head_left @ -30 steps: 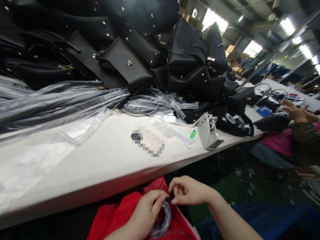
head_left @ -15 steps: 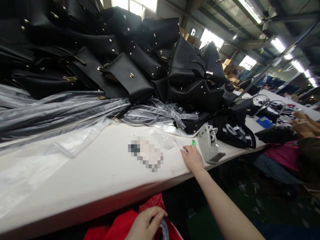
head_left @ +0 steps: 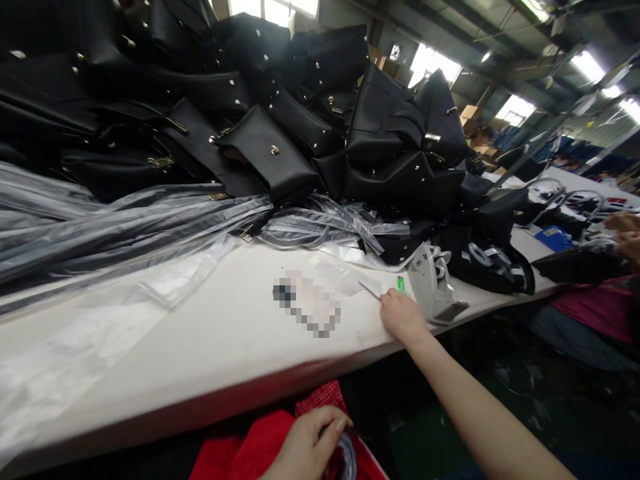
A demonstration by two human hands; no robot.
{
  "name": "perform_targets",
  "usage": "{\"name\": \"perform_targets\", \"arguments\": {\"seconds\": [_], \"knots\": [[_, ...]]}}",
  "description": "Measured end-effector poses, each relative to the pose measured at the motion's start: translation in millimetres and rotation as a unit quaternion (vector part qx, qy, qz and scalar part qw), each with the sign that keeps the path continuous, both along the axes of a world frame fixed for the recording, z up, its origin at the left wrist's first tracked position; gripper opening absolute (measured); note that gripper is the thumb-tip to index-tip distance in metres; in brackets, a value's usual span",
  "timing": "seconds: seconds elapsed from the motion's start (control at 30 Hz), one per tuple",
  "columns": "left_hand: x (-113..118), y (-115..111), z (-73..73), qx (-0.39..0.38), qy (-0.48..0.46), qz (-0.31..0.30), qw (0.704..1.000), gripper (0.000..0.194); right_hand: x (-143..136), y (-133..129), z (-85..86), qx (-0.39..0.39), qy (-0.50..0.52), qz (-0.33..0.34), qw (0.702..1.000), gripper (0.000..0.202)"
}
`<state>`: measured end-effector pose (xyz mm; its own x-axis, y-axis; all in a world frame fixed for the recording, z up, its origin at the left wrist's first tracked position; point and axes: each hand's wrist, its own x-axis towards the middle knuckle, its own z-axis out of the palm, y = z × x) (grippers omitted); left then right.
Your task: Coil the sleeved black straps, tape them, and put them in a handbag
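Observation:
Low in the view, over red clothing [head_left: 245, 447], my left hand [head_left: 317, 440] is closed on a dark strap [head_left: 347, 457] wrapped in clear film. My right hand [head_left: 403, 317] rests at the front part of the white table [head_left: 215, 333], its fingers closed on a thin, pointed metal tool [head_left: 369, 290] that points up and left. A small green item [head_left: 401, 283] lies just beyond that hand. To its right stands a whitish tape dispenser [head_left: 433, 283]. A blurred-out, phone-shaped object [head_left: 310, 303] lies on the table left of the tool.
Black bags [head_left: 280, 160] with metal fittings are piled along the back. Film-wrapped straps [head_left: 125, 220] lie before them at the left, with a clear plastic bag [head_left: 185, 273]. At the far right are a blue item [head_left: 554, 238] and another person's hands [head_left: 625, 233].
The whole view has shifted, so the table and bags appear farther right. My right hand has turned slightly and shows more of its back; both hands keep their holds.

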<state>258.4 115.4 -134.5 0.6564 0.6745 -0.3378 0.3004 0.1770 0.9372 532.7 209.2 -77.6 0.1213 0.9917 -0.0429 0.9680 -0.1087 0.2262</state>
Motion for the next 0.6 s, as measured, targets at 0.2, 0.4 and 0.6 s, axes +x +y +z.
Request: {"name": "perform_targets", "arguments": {"seconds": [0.2, 0.4, 0.6], "knots": [[-3, -4, 7.8, -0.026, -0.01, 0.015, 0.999, 0.045, 6, -13, 0.6, 0.016, 0.012, 0.025, 0.999, 0.025], [-1, -5, 5.7, -0.037, -0.013, 0.015, 0.999, 0.044, 9, -20, -6.4, 0.067, 0.041, 0.002, 0.997, 0.02], [-2, -6, 2.9, -0.017, -0.015, 0.014, 1.0, 0.041, 12, -18, -7.6, 0.065, 0.045, 0.003, 0.997, 0.023]]}}
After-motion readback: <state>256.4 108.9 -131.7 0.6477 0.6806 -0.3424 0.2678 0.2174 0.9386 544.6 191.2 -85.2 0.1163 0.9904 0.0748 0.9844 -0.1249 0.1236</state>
